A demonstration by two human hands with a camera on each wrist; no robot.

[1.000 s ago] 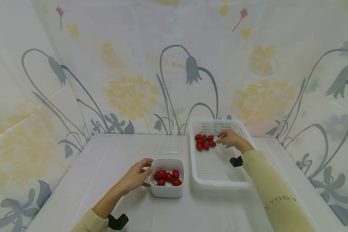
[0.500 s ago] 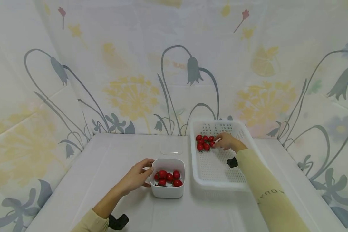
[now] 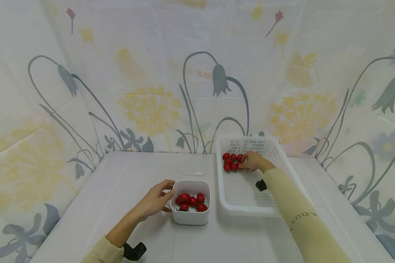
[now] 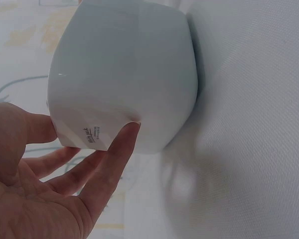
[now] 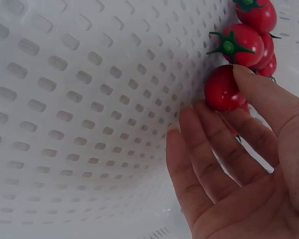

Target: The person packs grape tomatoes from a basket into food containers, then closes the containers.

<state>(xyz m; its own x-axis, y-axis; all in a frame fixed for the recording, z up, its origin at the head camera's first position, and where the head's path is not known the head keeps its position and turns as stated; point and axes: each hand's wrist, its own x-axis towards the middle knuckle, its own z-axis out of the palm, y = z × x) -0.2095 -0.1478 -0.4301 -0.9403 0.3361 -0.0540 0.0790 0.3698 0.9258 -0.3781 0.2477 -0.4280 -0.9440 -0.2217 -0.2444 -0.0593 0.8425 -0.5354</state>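
A white box [image 3: 191, 218] with several red tomatoes [image 3: 184, 197] in it stands on the table. My left hand [image 3: 155, 200] grips its left side, the thumb at the rim; in the left wrist view, the fingers [image 4: 112, 164] rest on the outer wall [image 4: 124, 64]. Inside the white perforated basket [image 3: 250, 210], my right hand [image 3: 255, 161] is at the right edge of a tomato cluster [image 3: 227, 167]. The right wrist view shows its thumb and fingertips pinching one dark red tomato [image 5: 221, 89], which touches others with green stems [image 5: 244, 46]. The palm partly hides the cluster.
A clear flat lid-like piece [image 3: 194, 172] lies on the table behind the box. The basket stands right of the box, close to the flower-print cloth [image 3: 145, 73] at the back. Black wrist mounts [image 3: 134, 251] show below both hands.
My right hand has moved left and slightly down within the basket and taken hold of a tomato at the cluster's right edge. The left hand stays at the box.
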